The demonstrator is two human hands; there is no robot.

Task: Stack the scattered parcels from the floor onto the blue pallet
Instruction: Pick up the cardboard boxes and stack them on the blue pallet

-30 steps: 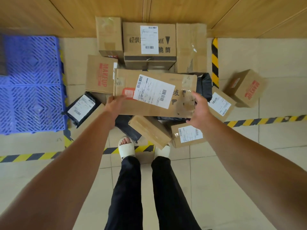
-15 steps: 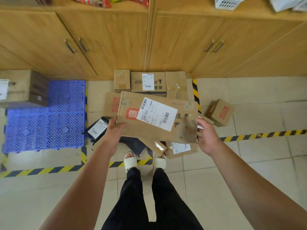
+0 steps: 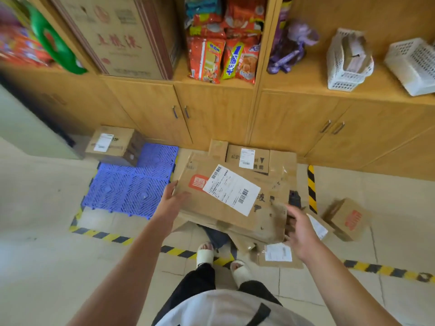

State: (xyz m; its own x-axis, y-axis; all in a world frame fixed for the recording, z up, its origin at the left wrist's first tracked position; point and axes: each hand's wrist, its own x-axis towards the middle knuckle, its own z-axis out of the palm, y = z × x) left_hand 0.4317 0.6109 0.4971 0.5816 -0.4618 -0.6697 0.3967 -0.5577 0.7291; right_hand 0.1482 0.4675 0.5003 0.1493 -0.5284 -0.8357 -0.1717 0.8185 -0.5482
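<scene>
I hold a large flat cardboard parcel point(image 3: 226, 208) with a white shipping label and a red logo, lifted above the floor pile. My left hand point(image 3: 173, 201) grips its left edge, my right hand point(image 3: 300, 231) grips its right end. The blue pallet point(image 3: 131, 184) lies on the floor to the left, with one brown box point(image 3: 113, 142) standing on its far corner. More parcels remain on the floor: boxes against the cabinet point(image 3: 247, 156), a small box with red print point(image 3: 346, 218) at the right, and a labelled parcel point(image 3: 279, 254) near my feet.
Wooden cabinets point(image 3: 235, 118) with shelves of snack bags and white baskets stand behind the pile. Yellow-black hazard tape point(image 3: 312, 187) marks the tiled floor. My sandalled feet point(image 3: 204, 254) stand at the tape line. A grey-green object point(image 3: 28, 128) stands at the far left.
The large parcel has come up off the pile, held in both hands. My head has risen and tilted up, so the shelves and the box on the pallet now show.
</scene>
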